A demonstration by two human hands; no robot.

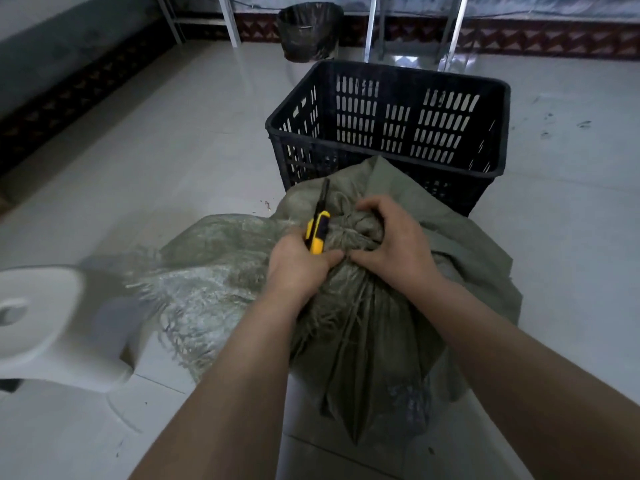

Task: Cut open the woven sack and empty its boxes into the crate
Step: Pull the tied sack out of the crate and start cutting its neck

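A grey-green woven sack [374, 341] stands on the tiled floor in front of me, its neck bunched and tied with cord. My left hand [298, 268] grips a yellow-and-black utility knife [317, 233], blade end pointing up and away beside the tied neck. My right hand [394, 244] clutches the bunched neck of the sack just right of the knife. A black slotted plastic crate [388, 133] stands directly behind the sack, and what I see of its inside holds nothing. No boxes are visible; the sack hides its contents.
A second, paler frayed woven sack [207, 271] lies flat to the left. A white plastic stool [45, 320] stands at the lower left. A dark bin [310, 31] and metal rack legs [375, 26] stand by the far wall.
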